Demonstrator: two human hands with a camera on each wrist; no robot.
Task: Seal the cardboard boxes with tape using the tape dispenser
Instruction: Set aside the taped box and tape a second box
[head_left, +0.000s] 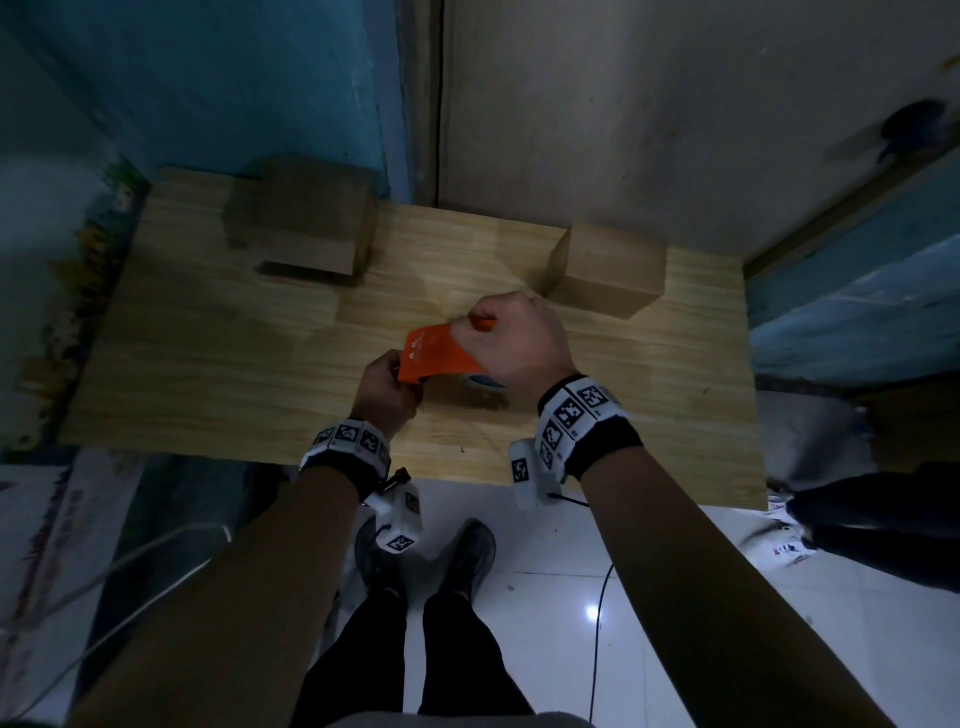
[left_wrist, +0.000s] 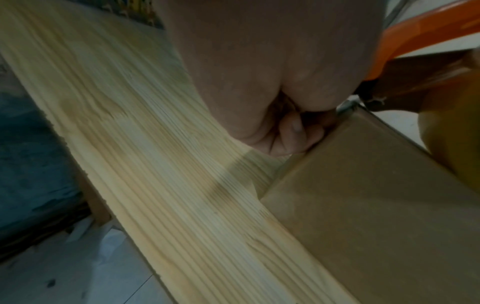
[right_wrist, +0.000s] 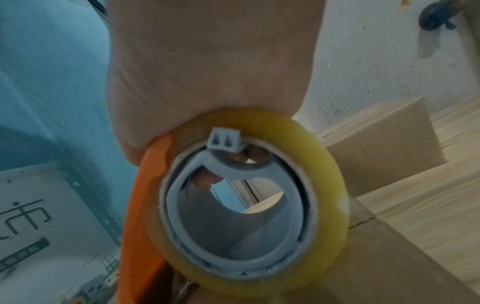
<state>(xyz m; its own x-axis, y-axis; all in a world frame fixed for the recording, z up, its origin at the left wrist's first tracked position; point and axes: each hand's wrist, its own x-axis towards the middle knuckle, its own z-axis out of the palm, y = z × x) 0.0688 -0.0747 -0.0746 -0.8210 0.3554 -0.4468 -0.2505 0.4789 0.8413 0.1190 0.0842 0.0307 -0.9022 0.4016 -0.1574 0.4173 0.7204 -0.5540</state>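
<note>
An orange tape dispenser with a yellowish tape roll on a grey core hangs over the middle of the wooden table. My right hand grips its handle from above. My left hand is curled at the dispenser's front corner, and its fingers are bunched against the top edge of a cardboard box just under the orange body. That box lies below the roll and is mostly hidden by hands and dispenser in the head view. I cannot see the tape strip itself.
Two more cardboard boxes stand at the back of the table, one on the left and one on the right. Walls close in behind the table. Someone's dark-clothed legs stand at the table's right end. A cable trails on the floor.
</note>
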